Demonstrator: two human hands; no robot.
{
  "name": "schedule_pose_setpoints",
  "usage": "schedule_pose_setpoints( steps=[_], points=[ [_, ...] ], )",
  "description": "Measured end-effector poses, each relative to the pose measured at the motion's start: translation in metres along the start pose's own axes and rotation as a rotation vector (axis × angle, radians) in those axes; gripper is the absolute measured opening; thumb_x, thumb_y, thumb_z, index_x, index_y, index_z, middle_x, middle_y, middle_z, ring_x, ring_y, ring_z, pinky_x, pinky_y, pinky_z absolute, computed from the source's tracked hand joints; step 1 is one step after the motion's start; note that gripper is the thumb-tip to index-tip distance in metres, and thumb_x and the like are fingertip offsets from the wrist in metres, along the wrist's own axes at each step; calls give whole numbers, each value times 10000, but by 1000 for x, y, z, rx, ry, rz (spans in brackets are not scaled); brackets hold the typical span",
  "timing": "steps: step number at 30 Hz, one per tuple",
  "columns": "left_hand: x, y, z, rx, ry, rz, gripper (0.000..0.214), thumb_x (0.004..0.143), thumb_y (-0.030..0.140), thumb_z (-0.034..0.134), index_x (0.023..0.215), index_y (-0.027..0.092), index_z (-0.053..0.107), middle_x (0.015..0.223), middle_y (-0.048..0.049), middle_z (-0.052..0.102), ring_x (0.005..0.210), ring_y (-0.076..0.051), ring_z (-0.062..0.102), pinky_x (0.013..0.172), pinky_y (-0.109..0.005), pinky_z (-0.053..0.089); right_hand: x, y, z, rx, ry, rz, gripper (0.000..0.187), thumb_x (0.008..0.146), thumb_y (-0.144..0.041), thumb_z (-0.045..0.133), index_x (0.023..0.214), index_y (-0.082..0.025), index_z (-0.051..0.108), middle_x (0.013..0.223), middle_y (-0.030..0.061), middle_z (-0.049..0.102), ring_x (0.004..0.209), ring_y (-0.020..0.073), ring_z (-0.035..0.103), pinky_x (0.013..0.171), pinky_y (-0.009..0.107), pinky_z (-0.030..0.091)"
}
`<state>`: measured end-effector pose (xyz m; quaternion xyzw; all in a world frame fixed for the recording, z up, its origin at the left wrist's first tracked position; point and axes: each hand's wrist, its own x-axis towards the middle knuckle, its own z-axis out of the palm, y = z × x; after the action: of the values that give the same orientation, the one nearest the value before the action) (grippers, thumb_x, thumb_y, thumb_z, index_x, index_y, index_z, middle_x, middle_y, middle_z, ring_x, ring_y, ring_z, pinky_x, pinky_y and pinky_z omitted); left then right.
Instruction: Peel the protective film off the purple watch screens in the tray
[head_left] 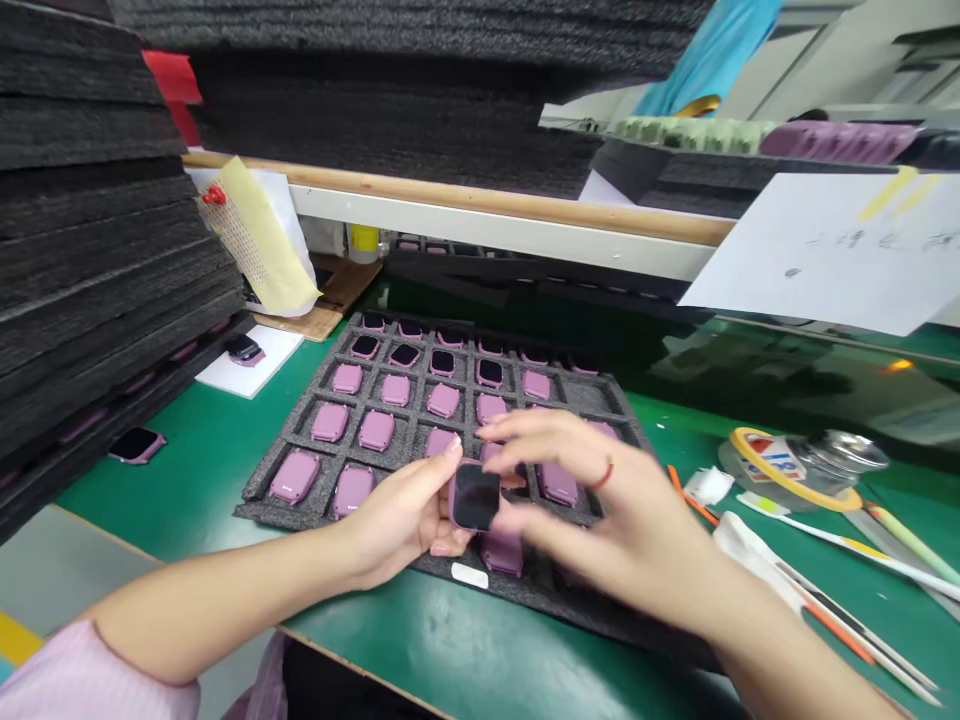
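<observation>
My left hand [401,515] and my right hand [600,510] meet over the near edge of a black foam tray [300,425]. Between their fingertips they hold a pink smartwatch body [475,497] with its dark screen facing me. My left fingers pinch its left side; my right hand, blurred and wearing a red ring, grips its right side. The tray's pockets hold several more pink watch bodies [375,430], most face down, with some dark screens up in the far rows.
Tall stacks of black foam trays [90,230] rise at the left, with loose watch bodies [137,444] beside them. A tape roll [780,462], a metal dish and several pens or tools [840,600] lie at the right. A shelf rail [487,215] crosses behind.
</observation>
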<state>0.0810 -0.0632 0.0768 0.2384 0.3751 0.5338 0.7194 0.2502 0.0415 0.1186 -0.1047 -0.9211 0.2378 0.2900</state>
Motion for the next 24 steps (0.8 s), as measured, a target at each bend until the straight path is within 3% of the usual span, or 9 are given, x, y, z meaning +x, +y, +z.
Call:
schedule_pose_setpoints(
  steps=[2, 4, 7, 12, 17, 20, 24],
  points=[
    [0, -1, 0, -49, -33, 12, 498, 846, 609, 682, 957, 124, 675, 757, -32, 621, 488, -50, 436, 437, -191, 235, -5, -13, 10, -23, -61, -72, 252, 840, -306, 781, 1031, -228, 637, 1269, 98, 674, 1213, 246, 633, 1038, 397, 531],
    [1, -1, -1, -83, -81, 25, 472, 854, 592, 683, 892, 122, 660, 721, -14, 589, 482, -42, 435, 421, -172, 233, -7, -15, 18, -15, -54, -81, 158, 872, -258, 743, 955, -217, 615, 1258, 108, 663, 1187, 232, 643, 1025, 387, 538],
    [2, 0, -1, -148, -109, 35, 421, 872, 548, 689, 893, 130, 644, 735, -10, 584, 510, -40, 452, 414, -141, 231, -6, -11, 25, 29, 25, -80, 93, 924, -217, 665, 871, -214, 589, 1199, 96, 679, 1056, 192, 694, 943, 342, 575],
    [3, 1, 0, -173, -82, 18, 421, 848, 545, 722, 878, 136, 629, 687, 14, 550, 487, -33, 420, 412, -133, 237, -2, -9, 27, 58, 151, -88, 73, 920, -189, 656, 861, -220, 627, 1088, 84, 737, 966, 203, 723, 856, 344, 603],
    [0, 4, 3, -126, -95, -8, 489, 817, 579, 737, 898, 98, 703, 761, -57, 648, 459, -22, 406, 402, -158, 209, -1, -6, 19, 255, 451, 127, 124, 925, -237, 668, 801, -247, 667, 807, 24, 743, 718, 180, 725, 690, 321, 621],
    [-2, 7, 4, -124, -83, -2, 497, 815, 576, 742, 994, 113, 746, 820, -76, 688, 446, -15, 407, 410, -168, 200, 0, -2, 16, 469, 573, 287, 150, 930, -301, 684, 794, -241, 660, 832, 9, 761, 566, 132, 701, 602, 283, 630],
    [-3, 9, 4, -126, -87, -3, 484, 807, 575, 751, 983, 125, 764, 812, -72, 692, 444, -18, 415, 416, -179, 188, 1, 0, 18, 539, 565, 290, 60, 917, -296, 708, 916, -249, 671, 1002, 28, 788, 922, 194, 778, 846, 332, 660]
  ],
)
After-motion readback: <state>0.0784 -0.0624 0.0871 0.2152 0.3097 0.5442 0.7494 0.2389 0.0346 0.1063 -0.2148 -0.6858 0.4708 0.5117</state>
